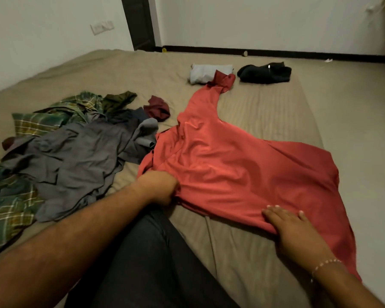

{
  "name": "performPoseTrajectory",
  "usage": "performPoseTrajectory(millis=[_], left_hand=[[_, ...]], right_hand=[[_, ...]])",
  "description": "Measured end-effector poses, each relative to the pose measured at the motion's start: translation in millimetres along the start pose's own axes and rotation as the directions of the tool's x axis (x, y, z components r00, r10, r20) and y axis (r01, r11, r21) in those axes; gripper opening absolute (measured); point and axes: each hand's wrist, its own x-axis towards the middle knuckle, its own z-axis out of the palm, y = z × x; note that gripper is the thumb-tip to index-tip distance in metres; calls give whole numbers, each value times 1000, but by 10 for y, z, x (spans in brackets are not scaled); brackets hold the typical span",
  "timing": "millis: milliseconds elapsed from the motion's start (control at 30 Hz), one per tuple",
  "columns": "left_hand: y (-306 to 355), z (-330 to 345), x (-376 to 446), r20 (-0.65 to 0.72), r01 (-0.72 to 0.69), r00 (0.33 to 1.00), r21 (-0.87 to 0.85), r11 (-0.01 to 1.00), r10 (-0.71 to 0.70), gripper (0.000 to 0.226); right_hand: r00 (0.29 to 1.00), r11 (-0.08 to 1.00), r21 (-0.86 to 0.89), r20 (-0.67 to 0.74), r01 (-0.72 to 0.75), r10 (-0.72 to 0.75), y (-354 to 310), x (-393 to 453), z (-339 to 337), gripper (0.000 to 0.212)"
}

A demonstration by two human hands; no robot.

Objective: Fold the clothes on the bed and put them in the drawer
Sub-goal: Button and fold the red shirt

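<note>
The main risk here is that the red shirt (231,165) folds crooked. It lies spread on the bed (265,112) but not squared: one sleeve runs far up toward the folded pale grey garment (206,73), and its cuff lies over that garment's near edge. If the left hand (159,187) pulls the bunched side across while the sleeve is stretched out like that, the sleeve would likely drag the folded piece with it or leave a twisted fold. The fabric looks thin and slippery, so it may also slide under the right hand (291,225) instead of staying pinned, and the hem would then ripple. A further hazard is the unfolded pile just beside the left hand: the grey garment (76,156) and the green plaid shirt (38,121) lie close enough that a loose edge could get caught into the fold.

The red shirt lies straight ahead of the person, between the two hands and reaching away from them. The left hand is curled tight on the shirt's left edge, with cloth gathered in its grip. The right hand lies flat with straight fingers, pressing the near hem down onto the bed. The hands are well apart, at opposite ends of the near edge. A folded dark garment (265,73) sits farther off; no drawer is in view.
</note>
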Motion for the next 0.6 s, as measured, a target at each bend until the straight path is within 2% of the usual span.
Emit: performPoseTrajectory(millis=[67, 133, 200, 267, 333, 367, 433, 500, 567, 600], left_hand=[[-251, -7, -80, -93, -91, 992, -93, 992, 82, 28], [-456, 38, -234, -153, -150, 982, -289, 945, 109, 12], [-543, 74, -371, -221, -176, 972, -462, 869, 79, 17], [-497, 65, -460, -285, -205, 958, -611, 765, 29, 8], [-439, 30, -513, -343, -262, 939, -718, 645, 0, 22], [-426, 5, -527, -354, -281, 935, -729, 624, 7, 25], [-413, -37, -517, -342, -293, 938, -691, 661, 58, 28], [-506, -11, -497, -326, -258, 942, -554, 792, 79, 31], [-587, 31, -440, -351, -224, 935, -451, 864, 59, 24], [-607, 20, -394, -361, -214, 932, -462, 861, 38, 22]], right_hand=[[994, 995, 76, 96, -65, 58, 216, -91, -119, 81], [992, 979, 191, 121, -67, 44, 404, -171, -205, 81], [989, 956, 274, 132, -106, 71, 544, -246, -254, 85], [985, 941, 299, 120, -157, 126, 629, -285, -295, 87], [976, 935, 289, 131, -206, 174, 672, -307, -317, 80], [975, 930, 295, 114, -218, 193, 687, -327, -326, 75], [978, 912, 359, 13, -199, 209, 723, -398, -370, 65], [971, 876, 453, -78, -166, 224, 841, -452, -368, 66], [963, 824, 542, -87, -168, 254, 942, -502, -422, 54], [955, 779, 603, -88, -174, 282, 1003, -530, -477, 49]])
